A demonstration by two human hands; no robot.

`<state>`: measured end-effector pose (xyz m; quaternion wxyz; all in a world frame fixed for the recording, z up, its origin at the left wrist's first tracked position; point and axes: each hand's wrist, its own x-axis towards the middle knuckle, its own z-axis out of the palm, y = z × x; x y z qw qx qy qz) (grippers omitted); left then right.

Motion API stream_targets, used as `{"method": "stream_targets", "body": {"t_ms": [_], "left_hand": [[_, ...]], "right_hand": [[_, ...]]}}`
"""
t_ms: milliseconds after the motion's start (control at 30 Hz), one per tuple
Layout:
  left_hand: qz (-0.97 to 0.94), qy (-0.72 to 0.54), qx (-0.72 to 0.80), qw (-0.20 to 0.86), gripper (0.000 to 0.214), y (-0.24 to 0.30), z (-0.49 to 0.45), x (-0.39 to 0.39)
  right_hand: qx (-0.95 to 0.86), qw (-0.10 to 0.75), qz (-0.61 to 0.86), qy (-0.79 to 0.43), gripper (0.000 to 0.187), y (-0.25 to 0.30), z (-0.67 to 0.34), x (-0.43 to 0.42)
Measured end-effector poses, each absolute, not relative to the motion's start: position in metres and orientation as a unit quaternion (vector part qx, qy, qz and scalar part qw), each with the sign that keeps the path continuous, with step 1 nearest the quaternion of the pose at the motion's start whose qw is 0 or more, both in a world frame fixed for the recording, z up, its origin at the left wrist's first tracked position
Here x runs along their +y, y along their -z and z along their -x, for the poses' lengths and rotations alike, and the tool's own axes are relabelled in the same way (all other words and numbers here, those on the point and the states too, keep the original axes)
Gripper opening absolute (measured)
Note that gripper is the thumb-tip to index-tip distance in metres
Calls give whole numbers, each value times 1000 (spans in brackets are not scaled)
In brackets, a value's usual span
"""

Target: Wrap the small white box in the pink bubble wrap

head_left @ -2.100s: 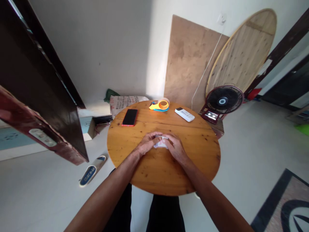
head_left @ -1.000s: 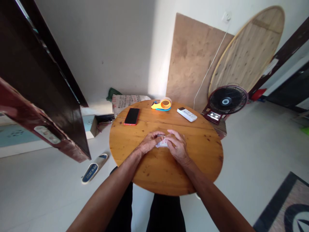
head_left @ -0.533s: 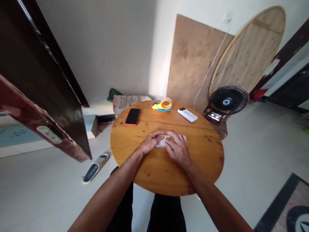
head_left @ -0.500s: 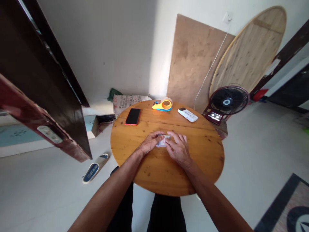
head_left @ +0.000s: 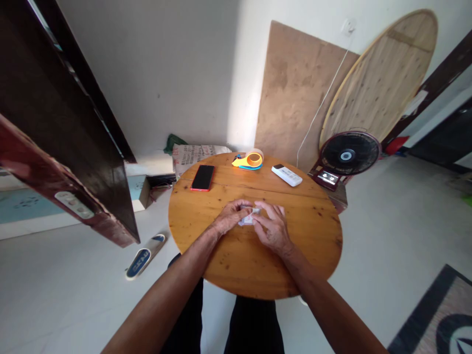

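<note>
A small whitish, partly see-through packet (head_left: 248, 219) with faint pink marks lies on the round wooden table (head_left: 228, 260), between my two hands. From its left side my left hand (head_left: 234, 215) grips it, thumb on top and fingers curled around the far edge. My right hand (head_left: 272, 226) has its bent thumb and index finger at the packet's right side, pinching there. The fingers cover much of the packet, so its exact kind cannot be made out.
Toward the table's far side lie a red-edged phone (head_left: 202, 177), a yellow tape dispenser (head_left: 249, 160) and a white remote control (head_left: 286, 175). A fan (head_left: 348, 155) stands beyond the right edge. On the floor at left is a blue-and-white slipper (head_left: 145, 257).
My right thumb and fingers have shifted slightly on the packet, and a little more of its top shows. My left hand stays nearly still.
</note>
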<state>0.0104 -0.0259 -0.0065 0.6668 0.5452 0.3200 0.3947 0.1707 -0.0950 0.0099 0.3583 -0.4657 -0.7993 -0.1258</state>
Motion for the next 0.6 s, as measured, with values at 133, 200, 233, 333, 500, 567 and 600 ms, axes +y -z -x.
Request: {"method": "stream_targets", "body": {"t_ms": [133,200,233,333,500,567,600], "left_hand": [[-534,-395,333,669,46,6,-12,-27],[-531,-395,338,670,46,6,-12,-28],[-529,-394,341,669,46,6,-12,-28],[-529,-394,346,667,48,6,-13,-28],[-535,-393,335,668,49,6,-12,-28],[-541,-391,338,664,48,8,-12,-27],[-544,-391,338,661,48,9,-12,-27]], "right_hand": [[-731,448,512,54,28,-3,-176,-88],[-710,465,529,20,39,1,-179,-84],[-706,464,535,6,42,3,-179,-82],[-714,441,543,-24,36,4,-178,-81],[-739,417,529,-13,17,-1,-174,-84],[-732,423,533,-12,18,-2,-173,-84],[-729,427,536,-13,19,-2,-173,-84]]}}
